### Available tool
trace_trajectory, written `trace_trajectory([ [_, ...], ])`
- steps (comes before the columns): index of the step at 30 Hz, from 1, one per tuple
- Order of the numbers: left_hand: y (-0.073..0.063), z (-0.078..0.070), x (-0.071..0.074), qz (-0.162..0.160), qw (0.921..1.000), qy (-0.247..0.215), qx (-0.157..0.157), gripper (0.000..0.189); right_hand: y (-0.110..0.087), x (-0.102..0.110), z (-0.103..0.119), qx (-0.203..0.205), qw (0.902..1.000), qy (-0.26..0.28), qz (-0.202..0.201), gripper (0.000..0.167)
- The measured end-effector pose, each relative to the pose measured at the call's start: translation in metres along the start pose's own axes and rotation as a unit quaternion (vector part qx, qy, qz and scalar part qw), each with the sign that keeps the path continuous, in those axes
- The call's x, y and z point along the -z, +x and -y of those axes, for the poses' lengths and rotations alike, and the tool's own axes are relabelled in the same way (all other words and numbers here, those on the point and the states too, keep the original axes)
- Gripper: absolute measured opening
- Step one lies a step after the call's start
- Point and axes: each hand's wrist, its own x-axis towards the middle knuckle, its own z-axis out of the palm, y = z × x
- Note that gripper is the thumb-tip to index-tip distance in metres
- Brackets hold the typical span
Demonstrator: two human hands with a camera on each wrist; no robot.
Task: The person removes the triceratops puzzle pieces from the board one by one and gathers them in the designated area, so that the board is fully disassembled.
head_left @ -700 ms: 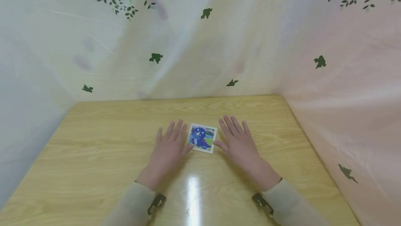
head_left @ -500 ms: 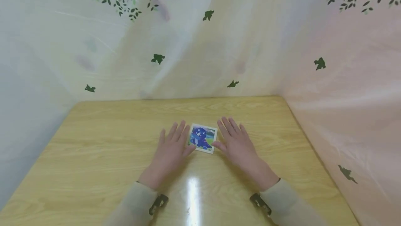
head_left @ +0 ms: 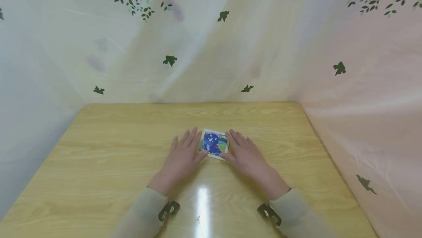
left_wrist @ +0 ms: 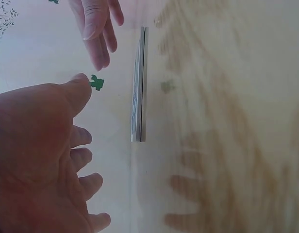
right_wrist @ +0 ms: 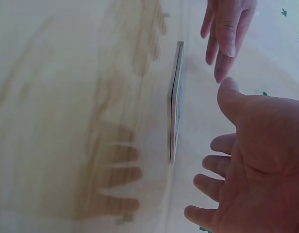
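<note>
A small square picture board [head_left: 214,143] with a white border and a blue cartoon dinosaur lies flat on the wooden table [head_left: 108,157]. Seen edge-on in the left wrist view, the board [left_wrist: 139,87] is thin, with a dark line along its side. My left hand [head_left: 182,159] hovers at its left side, and my right hand [head_left: 247,159] hovers at its right. Both have their fingers extended and thumbs over the board's near corners in the head view. In the wrist views a gap shows between the hands and the board. Neither hand holds anything.
A pale cloth [head_left: 197,47] printed with leaves and branches hangs behind the table and along its sides. Each sleeve carries a dark wrist device, left [head_left: 169,210] and right [head_left: 269,214]. A bright light reflection lies on the near tabletop.
Both hands have moved inward toward the board, the right one more, so the gap between them is narrower. The board stays flat on the table. The head view has shifted slightly.
</note>
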Motion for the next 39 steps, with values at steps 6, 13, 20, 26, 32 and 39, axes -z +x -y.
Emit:
trace_trajectory([
  [6,-0.003,0.005,-0.006,0.03,0.9995,-0.013,0.002,0.078,-0.001,-0.004,0.003,-0.004,0.9994,0.024,0.023,0.082],
  [13,-0.008,0.004,-0.008,0.062,0.9976,-0.032,0.001,0.077,-0.003,-0.003,0.006,0.004,0.9982,0.035,0.049,0.08],
  [20,-0.015,0.001,-0.004,0.101,0.9947,-0.018,-0.009,0.074,-0.003,-0.004,0.004,0.003,0.9968,0.042,0.067,0.082],
  [26,-0.019,-0.001,-0.001,0.107,0.9938,0.011,-0.029,0.075,0.001,-0.003,0.001,-0.001,0.9956,0.066,0.066,0.083],
  [32,-0.019,-0.001,0.003,0.114,0.9912,0.041,-0.054,0.076,0.005,-0.003,-0.005,0.011,0.9955,0.068,0.064,0.085],
  [39,-0.022,-0.002,0.006,0.124,0.988,0.055,-0.074,0.077,0.004,-0.006,-0.011,0.027,0.9956,0.065,0.061,0.085],
])
